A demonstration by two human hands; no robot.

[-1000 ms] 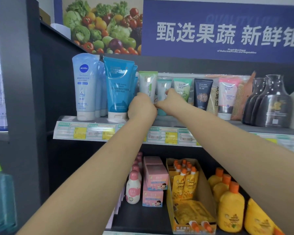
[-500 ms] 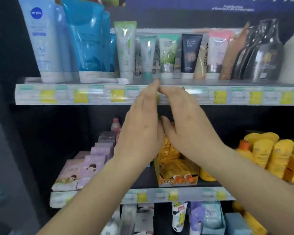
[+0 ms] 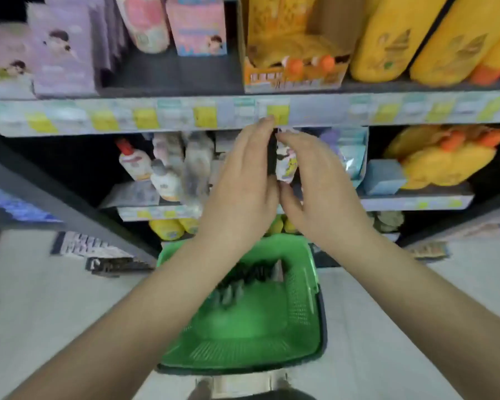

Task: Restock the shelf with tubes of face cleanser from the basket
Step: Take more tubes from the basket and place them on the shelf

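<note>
A store aisle with a pale floor is filling the view, and a dark shelf unit (image 3: 171, 73) with a strip of yellow and white price labels is crossing it from 9 o'clock to 3 o'clock. The view is now tilting down: one second ago both hands were setting tubes on the upper shelf, which is out of view now, and the baby-care shelves and the floor are showing instead.

The left hand (image 3: 240, 186) and the right hand (image 3: 321, 183) are hanging in the air at 12 o'clock, above the basket, just beside each other. Their fingers are lying straight and relaxed, quite wide, and they are holding nothing.

The green plastic mesh basket (image 3: 300, 298) is standing on the floor at 6 o'clock, below the forearms. Inside it, near its far end, some dark tubes of face cleanser (image 3: 243, 278) are lying, but the blur is hiding how many.

I judge that one placing is finished and the hands are travelling back for the next tube. The next move is probably asking for a reach down into the basket's far end, and the blur suggests the head is moving fast.
</note>
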